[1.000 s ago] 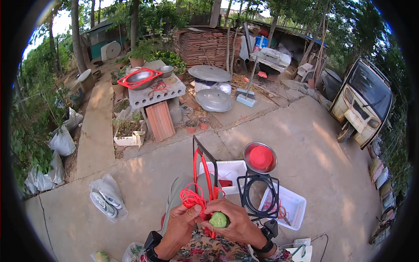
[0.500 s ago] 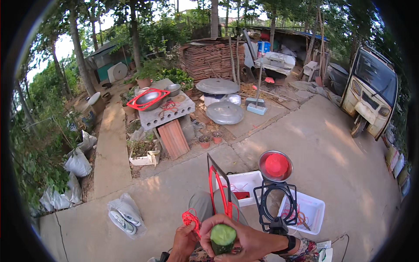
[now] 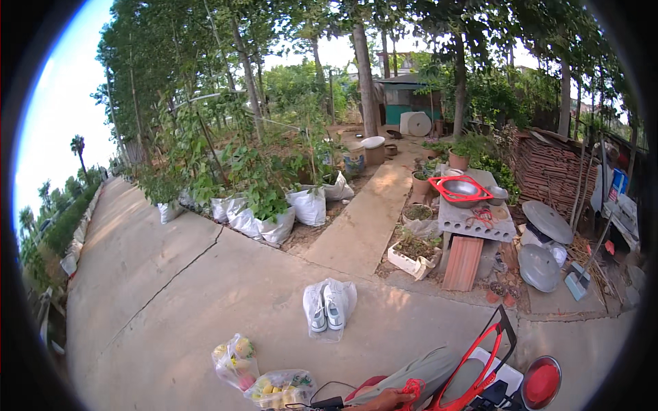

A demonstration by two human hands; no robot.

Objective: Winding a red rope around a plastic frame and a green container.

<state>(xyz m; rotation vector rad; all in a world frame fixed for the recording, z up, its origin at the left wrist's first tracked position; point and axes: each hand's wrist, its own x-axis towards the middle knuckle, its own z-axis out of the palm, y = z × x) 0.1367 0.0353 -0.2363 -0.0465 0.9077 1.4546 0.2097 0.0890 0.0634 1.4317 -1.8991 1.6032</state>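
Observation:
My left hand (image 3: 392, 399) shows at the bottom edge, its fingers closed on a tangle of red string (image 3: 413, 388). Grey trousers (image 3: 421, 373) cover the leg just behind it. To the right of the hand stands a red curved frame with a black bar (image 3: 484, 349), leaning over the lap. My right hand is outside the picture. A steel bowl with a red item inside (image 3: 541, 385) sits at the lower right, and part of a white tray (image 3: 508, 375) shows beside it.
Plastic bags of yellow fruit (image 3: 279, 390) lie on the concrete at lower left. White shoes in a clear bag (image 3: 330, 306) are ahead. A block table (image 3: 476, 222) holds a red-rimmed basin (image 3: 460, 188). Planted white sacks (image 3: 274, 226) line the path; round metal lids (image 3: 538, 267) lie right.
The view has swung left, bringing the fruit bags and long path in. My right hand and the cut green cucumber it held have left the picture. The left hand still holds the red string.

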